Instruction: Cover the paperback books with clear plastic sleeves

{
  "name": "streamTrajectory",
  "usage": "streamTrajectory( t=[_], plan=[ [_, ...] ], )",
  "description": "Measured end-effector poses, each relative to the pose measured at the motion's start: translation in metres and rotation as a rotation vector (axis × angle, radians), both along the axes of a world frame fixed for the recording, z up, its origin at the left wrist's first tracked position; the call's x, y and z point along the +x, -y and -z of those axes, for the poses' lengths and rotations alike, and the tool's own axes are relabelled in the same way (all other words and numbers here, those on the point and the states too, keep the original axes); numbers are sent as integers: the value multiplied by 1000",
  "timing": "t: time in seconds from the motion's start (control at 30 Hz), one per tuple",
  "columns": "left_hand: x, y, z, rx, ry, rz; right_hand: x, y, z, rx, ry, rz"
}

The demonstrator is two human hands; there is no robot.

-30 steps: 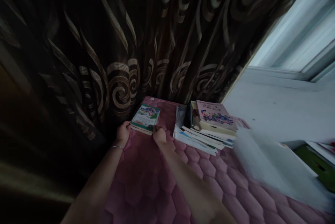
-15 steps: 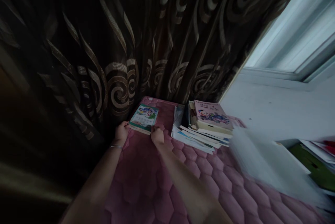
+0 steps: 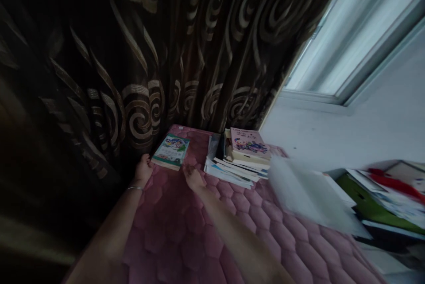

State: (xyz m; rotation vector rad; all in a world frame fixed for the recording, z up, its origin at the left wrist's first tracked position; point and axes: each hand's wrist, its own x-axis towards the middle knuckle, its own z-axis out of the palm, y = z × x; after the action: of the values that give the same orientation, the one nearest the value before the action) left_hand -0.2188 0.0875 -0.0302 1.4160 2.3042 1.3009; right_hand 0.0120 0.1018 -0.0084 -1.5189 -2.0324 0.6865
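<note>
A thin book with a green-edged, illustrated cover [image 3: 171,150] lies flat on the pink quilted pad [image 3: 245,226], close to the curtain. Beside its near left corner is my left hand [image 3: 144,170], a bracelet on its wrist; the fingers are slightly apart and appear to hold nothing. At the near right corner, my right hand [image 3: 194,178] has its fingers loosely stretched toward the book's edge, with nothing gripped. To the right of this book stands an uneven stack topped by a thick pink book [image 3: 249,143], with thinner books and papers [image 3: 232,172] beneath it.
A dark curtain with swirl patterns [image 3: 139,120] hangs behind and left of the pad. On the right are a blurred translucent white sheet [image 3: 308,191], a green box-like item [image 3: 368,204] with papers and a red item [image 3: 395,184]. A white wall and window [image 3: 332,53] rise beyond.
My right hand has loosened from the book's corner and drawn slightly away, fingers now extended. My left hand has also eased off the edge. The view has shifted, showing more of the right side.
</note>
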Motion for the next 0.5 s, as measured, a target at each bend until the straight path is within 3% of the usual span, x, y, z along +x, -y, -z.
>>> streamTrajectory(
  t=[0.1,0.2,0.27,0.33,0.4,0.5],
  plan=[
    [21,18,-9,31,-45,-93,53,39,5,63,-19,-49],
    [69,41,-17,-10,-221,-236,112,81,21,182,-1,-45],
    [114,55,-21,-57,-317,-108,145,102,30,240,17,-14],
    [160,68,-21,-111,-378,127,171,115,33,257,22,22],
    [200,81,-17,-152,-397,353,190,120,29,236,0,30],
    [237,97,-3,-196,-412,568,213,113,17,188,-55,33]
  ],
)
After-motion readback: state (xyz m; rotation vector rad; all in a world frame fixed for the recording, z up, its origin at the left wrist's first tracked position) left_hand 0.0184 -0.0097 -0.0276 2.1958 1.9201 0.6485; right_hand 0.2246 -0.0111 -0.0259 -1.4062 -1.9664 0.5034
